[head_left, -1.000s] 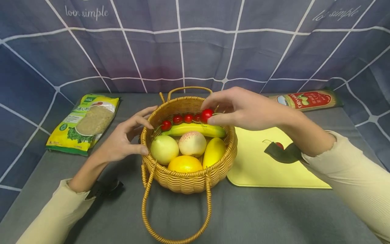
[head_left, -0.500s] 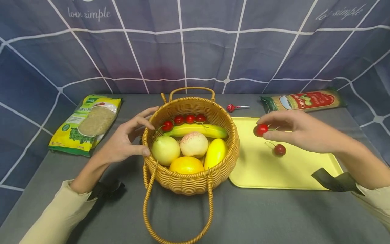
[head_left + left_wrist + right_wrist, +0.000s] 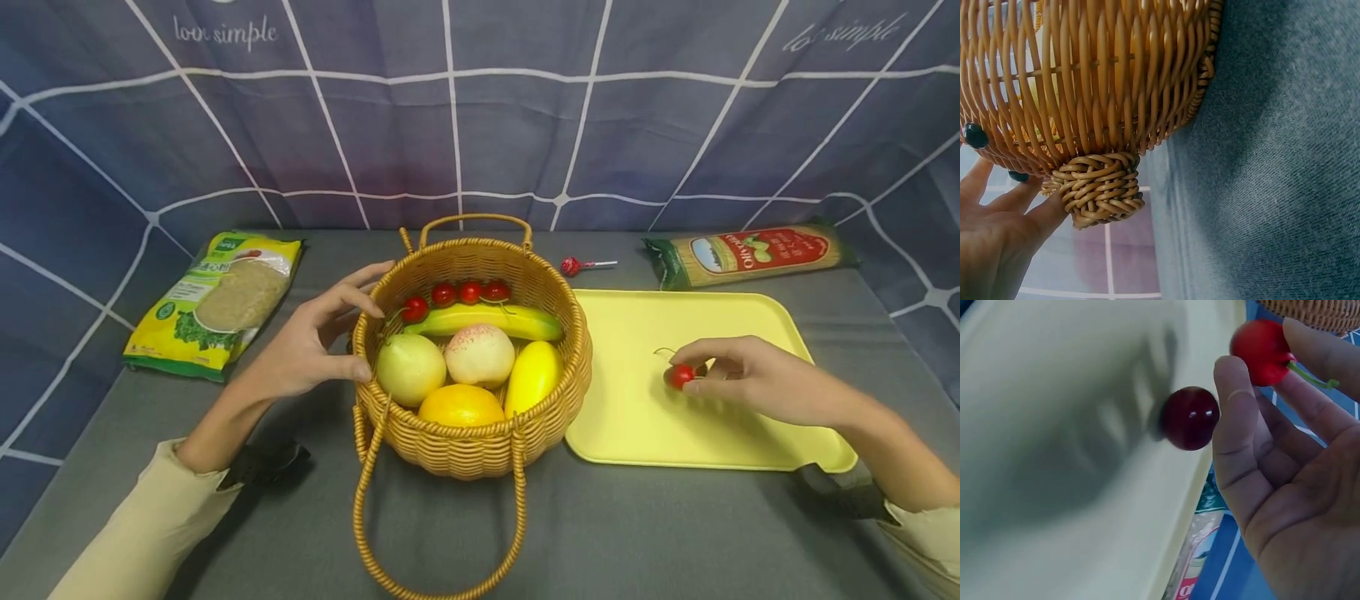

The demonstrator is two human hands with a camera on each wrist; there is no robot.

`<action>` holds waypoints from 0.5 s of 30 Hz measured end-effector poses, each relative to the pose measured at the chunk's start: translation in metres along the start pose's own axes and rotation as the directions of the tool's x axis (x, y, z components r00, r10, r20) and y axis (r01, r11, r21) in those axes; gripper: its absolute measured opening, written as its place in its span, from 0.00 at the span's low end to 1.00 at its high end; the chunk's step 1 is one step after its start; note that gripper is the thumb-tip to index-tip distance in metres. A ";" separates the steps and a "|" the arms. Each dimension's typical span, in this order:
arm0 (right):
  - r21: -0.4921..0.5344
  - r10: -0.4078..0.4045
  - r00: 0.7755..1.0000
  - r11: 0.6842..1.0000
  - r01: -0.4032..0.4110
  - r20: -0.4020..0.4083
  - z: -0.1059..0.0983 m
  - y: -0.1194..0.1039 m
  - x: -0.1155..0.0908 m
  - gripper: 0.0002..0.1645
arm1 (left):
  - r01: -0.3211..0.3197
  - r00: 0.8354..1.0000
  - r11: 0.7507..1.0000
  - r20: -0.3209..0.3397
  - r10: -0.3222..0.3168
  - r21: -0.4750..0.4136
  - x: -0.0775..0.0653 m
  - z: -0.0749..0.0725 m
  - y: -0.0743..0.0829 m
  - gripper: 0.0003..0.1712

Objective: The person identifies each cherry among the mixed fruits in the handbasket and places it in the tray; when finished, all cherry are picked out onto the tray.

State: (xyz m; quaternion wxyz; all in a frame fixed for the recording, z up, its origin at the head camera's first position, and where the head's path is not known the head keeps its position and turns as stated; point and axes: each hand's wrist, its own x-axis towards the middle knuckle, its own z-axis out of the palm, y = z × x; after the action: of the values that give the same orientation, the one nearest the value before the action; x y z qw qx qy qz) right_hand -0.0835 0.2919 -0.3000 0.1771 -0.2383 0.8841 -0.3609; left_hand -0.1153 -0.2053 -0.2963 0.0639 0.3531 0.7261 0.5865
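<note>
A round wicker basket (image 3: 472,454) holds a pear (image 3: 410,369), a peach (image 3: 480,356), a banana (image 3: 487,323), a lemon (image 3: 461,406), a yellow mango-like fruit (image 3: 533,375) and several red cherries (image 3: 444,293). My left hand (image 3: 315,342) touches the left side of its rim with spread, relaxed fingers; the left wrist view shows fingertips against the wicker. Low over the yellow tray (image 3: 630,433), my right hand (image 3: 765,383) pinches a bright red cherry (image 3: 1260,353) with a green stem between thumb and fingers. A darker cherry (image 3: 1190,418) lies on the tray right beside those fingers.
Behind the tray are a lollipop (image 3: 572,266) and a pack of noodles (image 3: 757,254). A yellow food bag (image 3: 217,304) lies left of the basket. The basket's front handle (image 3: 360,533) hangs down toward the near side; a tiled-pattern cloth (image 3: 510,125) rises at the back.
My right hand has carried the bright red cherry from over the basket rightward, then down close to the tray beside the darker cherry. My left hand has stayed at the basket rim.
</note>
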 end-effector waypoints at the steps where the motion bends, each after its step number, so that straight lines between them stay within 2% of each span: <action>1: -0.004 0.009 1.000 1.000 -0.008 0.006 0.001 0.002 -0.001 0.15 | 0.001 1.000 1.000 0.000 -0.001 0.002 0.000 0.000 0.000 0.29; 9: 0.016 -0.006 0.997 1.000 0.005 0.073 0.010 0.009 0.000 0.16 | -0.014 1.000 1.000 0.002 0.014 -0.002 0.000 0.000 0.000 0.28; 15: 0.003 -0.042 0.998 0.999 0.042 0.048 0.014 0.012 0.002 0.16 | -0.010 1.000 1.000 -0.002 0.010 0.003 0.000 0.000 0.001 0.28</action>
State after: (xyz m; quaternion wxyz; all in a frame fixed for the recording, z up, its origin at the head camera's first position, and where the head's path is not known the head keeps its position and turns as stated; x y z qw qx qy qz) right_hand -0.0819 0.2911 -0.3183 0.1911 -0.2652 0.8740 -0.3596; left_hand -0.1151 -0.2052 -0.2959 0.0598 0.3563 0.7253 0.5860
